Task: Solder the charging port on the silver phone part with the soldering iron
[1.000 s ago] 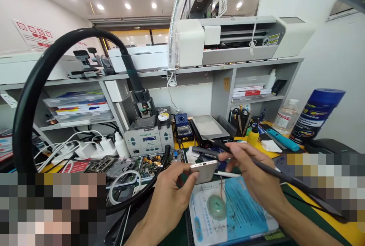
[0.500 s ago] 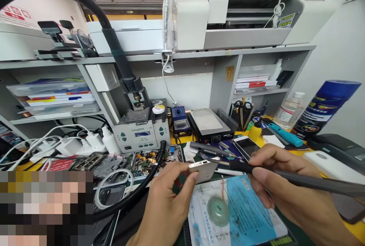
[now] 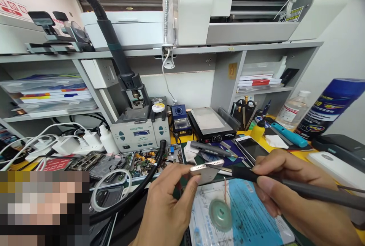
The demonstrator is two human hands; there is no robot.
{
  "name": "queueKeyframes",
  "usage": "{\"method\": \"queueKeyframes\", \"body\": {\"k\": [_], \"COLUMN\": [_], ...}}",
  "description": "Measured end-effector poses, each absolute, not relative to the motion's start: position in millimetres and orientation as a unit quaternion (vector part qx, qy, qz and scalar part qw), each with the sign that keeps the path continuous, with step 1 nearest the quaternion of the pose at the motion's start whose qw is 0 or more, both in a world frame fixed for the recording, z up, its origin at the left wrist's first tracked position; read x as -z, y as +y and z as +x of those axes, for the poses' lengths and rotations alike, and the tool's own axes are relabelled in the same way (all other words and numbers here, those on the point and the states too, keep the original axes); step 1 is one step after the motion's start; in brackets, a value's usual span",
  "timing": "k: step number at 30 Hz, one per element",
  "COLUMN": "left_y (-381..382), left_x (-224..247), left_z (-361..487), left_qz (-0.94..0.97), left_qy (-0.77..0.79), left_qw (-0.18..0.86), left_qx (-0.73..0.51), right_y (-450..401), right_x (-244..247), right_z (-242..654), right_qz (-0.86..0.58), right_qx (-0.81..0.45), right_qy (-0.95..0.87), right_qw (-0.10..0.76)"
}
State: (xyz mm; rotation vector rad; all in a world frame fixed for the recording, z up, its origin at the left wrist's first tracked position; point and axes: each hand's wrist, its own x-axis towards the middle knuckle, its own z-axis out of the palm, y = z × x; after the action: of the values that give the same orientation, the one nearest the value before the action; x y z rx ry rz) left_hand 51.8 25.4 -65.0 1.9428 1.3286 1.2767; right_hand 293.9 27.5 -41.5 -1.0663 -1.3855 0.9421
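A light phone [image 3: 209, 176] is pinched at its left side by the thumb and fingers of my left hand [image 3: 169, 200], its port edge facing up. My right hand [image 3: 296, 192] grips a black pen-like tool [image 3: 245, 173] with a cable trailing right. The thin metal tip of this tool lies against or just over the phone's port edge; contact is too small to tell. Below the phone, a round green disc [image 3: 220, 215] rests on a white and blue printed sheet [image 3: 256, 211].
Behind stand a grey hot-air station [image 3: 139, 132], a blue soldering station [image 3: 181, 118] and a flat heating plate [image 3: 211, 124]. A black hose [image 3: 151, 175] curves past on the left. Beyond my right hand lies a dark-screened phone [image 3: 252, 148]; a blue spray can [image 3: 332, 107] leans farther right.
The tool tip has moved left and down onto or near the phone's port edge. The phone is turned slightly, and the head view has shifted a little.
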Motion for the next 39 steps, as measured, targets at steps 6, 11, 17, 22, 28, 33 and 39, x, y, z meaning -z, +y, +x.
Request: {"method": "queueKeyframes", "body": {"k": [6, 11, 17, 22, 28, 33, 39], "left_y": [26, 26, 25, 27, 27, 26, 26], "left_x": [64, 66, 68, 67, 66, 66, 66], "left_z": [52, 53, 52, 53, 53, 54, 54], "left_qz": [0.707, 0.705, 0.710, 0.710, 0.711, 0.714, 0.712], "left_qy": [0.483, 0.482, 0.480, 0.478, 0.479, 0.473, 0.473], "left_qw": [0.231, 0.230, 0.212, 0.206, 0.207, 0.201, 0.200], "left_qx": [-0.462, -0.468, -0.470, -0.474, -0.471, -0.475, -0.478], "right_y": [24, 25, 26, 25, 25, 24, 26], "right_x": [37, 36, 34, 30, 30, 30, 25], "right_z": [290, 290, 286, 282, 283, 283, 280], "right_qz": [-0.470, -0.466, -0.454, -0.454, -0.454, -0.444, -0.442], "right_qx": [-0.289, -0.239, -0.223, -0.212, -0.201, -0.190, -0.161], "right_qy": [-0.634, -0.654, -0.664, -0.653, -0.657, -0.671, -0.678], "right_qw": [0.541, 0.546, 0.551, 0.567, 0.567, 0.563, 0.564]}}
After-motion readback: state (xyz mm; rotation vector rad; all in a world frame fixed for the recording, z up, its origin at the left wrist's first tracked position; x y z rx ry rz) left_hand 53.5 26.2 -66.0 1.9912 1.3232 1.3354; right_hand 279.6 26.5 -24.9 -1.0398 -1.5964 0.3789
